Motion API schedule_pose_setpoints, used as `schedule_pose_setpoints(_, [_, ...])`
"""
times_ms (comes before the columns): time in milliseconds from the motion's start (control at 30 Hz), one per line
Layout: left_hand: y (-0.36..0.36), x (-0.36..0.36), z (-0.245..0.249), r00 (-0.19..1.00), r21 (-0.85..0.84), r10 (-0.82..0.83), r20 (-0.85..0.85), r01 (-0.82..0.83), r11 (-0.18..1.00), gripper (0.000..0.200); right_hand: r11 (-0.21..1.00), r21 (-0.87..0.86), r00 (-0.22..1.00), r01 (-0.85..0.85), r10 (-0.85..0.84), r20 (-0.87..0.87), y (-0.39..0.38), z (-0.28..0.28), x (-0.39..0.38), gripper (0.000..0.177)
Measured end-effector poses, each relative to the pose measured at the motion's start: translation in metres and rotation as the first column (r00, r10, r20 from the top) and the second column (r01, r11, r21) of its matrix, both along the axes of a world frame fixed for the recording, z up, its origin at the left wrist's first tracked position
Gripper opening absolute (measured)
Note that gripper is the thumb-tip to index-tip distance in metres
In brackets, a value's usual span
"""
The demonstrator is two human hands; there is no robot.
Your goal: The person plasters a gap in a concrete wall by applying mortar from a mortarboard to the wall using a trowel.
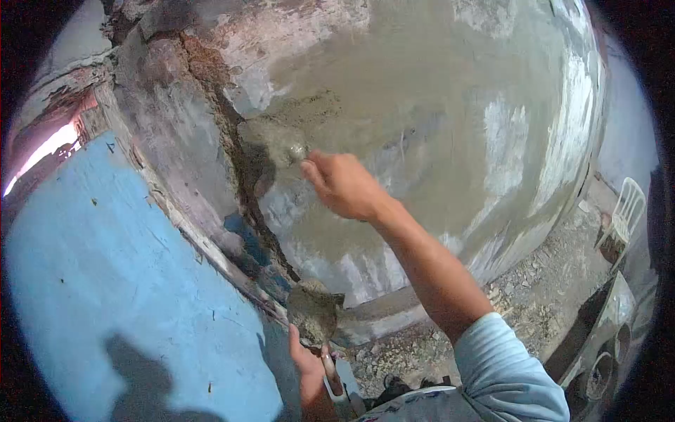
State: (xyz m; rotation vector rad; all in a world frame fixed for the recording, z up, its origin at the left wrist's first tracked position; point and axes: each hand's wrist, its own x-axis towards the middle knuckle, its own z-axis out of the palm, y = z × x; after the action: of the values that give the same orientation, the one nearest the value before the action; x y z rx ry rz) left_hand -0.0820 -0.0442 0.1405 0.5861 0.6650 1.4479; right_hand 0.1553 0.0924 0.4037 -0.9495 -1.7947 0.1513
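Observation:
My right hand [342,184] is closed around the handle of a trowel. Grey-brown mortar covers the trowel's blade [271,137], which lies at the wall surface [422,77] beside a long crack [228,123]. Lower down, my left hand [306,362] supports a flat piece loaded with wet mortar [313,309]; its underside is hidden. A brownish handle-like part [330,369] shows by the left thumb. Around the right hand, the wall is coated with smooth damp mortar, with whitish patches left showing.
A blue panel [126,267] stands close on the left, its frame [169,197] rough and chipped. Rubble [520,295] covers the floor along the wall base. A white plastic chair [626,211] and a trough-like container [605,330] are at the right.

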Motion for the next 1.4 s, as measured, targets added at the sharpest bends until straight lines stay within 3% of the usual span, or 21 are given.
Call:
schedule_pose_setpoints(100, [0.006, -0.002, -0.009, 0.999, -0.073, 0.016, 0.038, -0.013, 0.997, 0.047, 0.99, -0.057, 0.992, 0.126, -0.127, -0.024, 0.008, 0.014, 0.017, 0.034])
schedule_pose_setpoints(233, [0.002, -0.002, -0.007, 1.0, -0.085, 0.008, 0.021, -0.006, 0.996, 0.045, 0.989, -0.054, 0.986, 0.136, -0.141, -0.092, -0.001, -0.04, 0.016, 0.033])
schedule_pose_setpoints(267, [0.004, -0.009, -0.028, 0.996, -0.214, 0.085, 0.035, -0.075, 0.974, 0.049, 0.978, -0.133, 0.978, 0.16, -0.175, -0.116, -0.01, -0.059, 0.017, 0.033])
schedule_pose_setpoints(333, [0.006, -0.011, -0.033, 0.993, -0.238, 0.116, 0.027, -0.107, 0.965, 0.054, 0.953, -0.267, 0.966, 0.144, -0.194, -0.169, -0.024, -0.075, 0.015, 0.032])
schedule_pose_setpoints(367, [0.013, -0.01, -0.033, 0.99, -0.24, 0.135, 0.033, -0.123, 0.963, 0.056, 0.937, -0.33, 0.96, 0.111, -0.188, -0.209, -0.028, -0.073, 0.014, 0.032])
schedule_pose_setpoints(400, [0.015, -0.015, -0.033, 0.996, -0.097, 0.017, 0.092, -0.008, 0.995, 0.057, 0.917, -0.39, 0.947, 0.084, -0.196, -0.256, -0.026, -0.063, 0.015, 0.032])
schedule_pose_setpoints(433, [0.014, -0.012, -0.029, 0.994, -0.162, 0.107, 0.024, -0.102, 0.981, 0.05, 0.949, -0.285, 0.972, 0.137, -0.184, -0.145, -0.025, -0.038, 0.007, 0.031])
schedule_pose_setpoints(500, [0.013, -0.014, -0.025, 0.999, -0.121, 0.052, 0.01, -0.05, 0.991, 0.049, 0.968, -0.09, 0.971, 0.236, -0.231, 0.063, -0.02, 0.004, -0.014, 0.029])
schedule_pose_setpoints(567, [0.007, -0.009, 0.001, 0.993, -0.154, 0.103, -0.061, -0.111, 0.982, 0.051, 0.962, 0.023, 0.958, 0.271, -0.272, 0.093, 0.001, 0.014, -0.008, 0.028])
schedule_pose_setpoints(600, [0.013, -0.015, -0.015, 0.988, -0.102, 0.129, -0.088, -0.138, 0.985, 0.053, 0.962, 0.08, 0.958, 0.263, -0.27, 0.101, 0.014, 0.015, -0.01, 0.027])
schedule_pose_setpoints(667, [0.01, -0.024, -0.022, 0.991, -0.14, 0.125, -0.047, -0.13, 0.982, 0.058, 0.914, 0.215, 0.939, 0.344, -0.336, -0.074, 0.023, -0.008, 0.024, 0.032])
schedule_pose_setpoints(733, [0.008, -0.016, -0.018, 0.982, -0.165, 0.189, -0.005, -0.188, 0.968, 0.071, 0.948, -0.134, 0.906, 0.287, -0.314, -0.284, 0.012, -0.026, 0.059, 0.033])
schedule_pose_setpoints(767, [0.009, -0.014, -0.022, 0.979, -0.2, 0.203, -0.005, -0.2, 0.959, 0.075, 0.961, -0.188, 0.886, 0.203, -0.262, -0.382, 0.002, -0.028, 0.062, 0.033])
schedule_pose_setpoints(833, [0.013, -0.016, -0.03, 0.973, -0.268, 0.23, 0.001, -0.221, 0.938, 0.082, 0.962, -0.272, 0.806, 0.02, -0.176, -0.565, -0.014, -0.024, 0.062, 0.034])
schedule_pose_setpoints(933, [0.009, -0.009, -0.023, 0.977, -0.172, 0.213, 0.015, -0.208, 0.963, 0.088, 0.981, -0.181, 0.734, -0.063, -0.078, -0.675, -0.007, -0.017, 0.039, 0.035])
schedule_pose_setpoints(1067, [0.01, -0.014, -0.019, 0.993, -0.129, 0.107, -0.043, -0.111, 0.985, 0.069, 0.981, -0.179, 0.939, -0.077, 0.011, -0.343, 0.025, -0.004, -0.034, 0.035])
schedule_pose_setpoints(1167, [0.029, 0.0, -0.044, 0.915, -0.111, 0.389, -0.109, -0.4, 0.91, 0.057, 0.971, -0.232, 0.985, -0.049, 0.009, -0.17, 0.009, 0.007, -0.054, 0.037])
schedule_pose_setpoints(1200, [0.01, 0.005, 0.002, 0.97, -0.049, 0.204, -0.13, -0.212, 0.976, 0.05, 0.945, -0.322, 0.991, -0.066, 0.025, -0.131, -0.006, 0.016, -0.047, 0.038])
schedule_pose_setpoints(1233, [0.009, 0.007, -0.001, 0.976, -0.066, 0.184, -0.118, -0.192, 0.979, 0.049, 0.911, -0.404, 0.995, -0.083, 0.052, -0.087, -0.015, 0.022, -0.038, 0.038])
schedule_pose_setpoints(1367, [0.01, 0.009, -0.015, 0.985, -0.119, 0.152, -0.076, -0.161, 0.98, 0.047, 0.958, -0.219, 0.883, -0.185, 0.064, -0.464, -0.015, 0.012, 0.009, 0.038])
schedule_pose_setpoints(1400, [0.009, 0.01, -0.016, 0.987, -0.138, 0.141, -0.075, -0.15, 0.979, 0.047, 0.951, -0.246, 0.897, -0.19, 0.067, -0.437, -0.011, 0.015, 0.013, 0.038])
